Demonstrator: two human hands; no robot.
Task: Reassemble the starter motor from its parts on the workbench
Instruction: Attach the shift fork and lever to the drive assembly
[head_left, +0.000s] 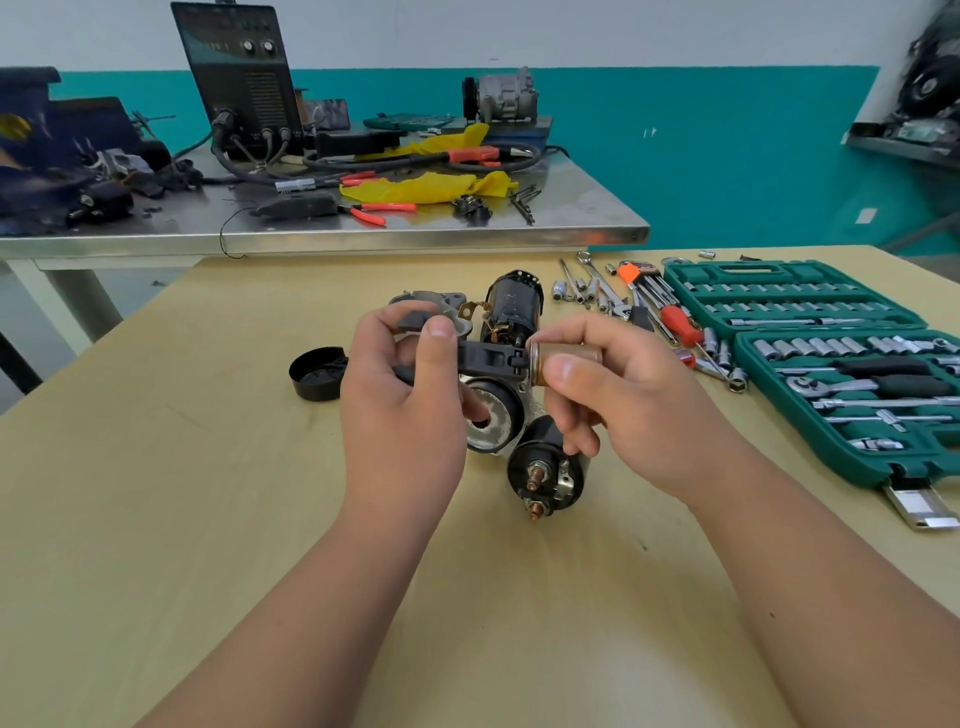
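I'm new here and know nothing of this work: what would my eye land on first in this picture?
Two bare hands at the centre: the left hand holds a black plastic lever, and the right hand pinches a copper-coloured cylinder at its end. Just beneath them on the bench lies a black solenoid with threaded studs, and to the right an open green socket set.
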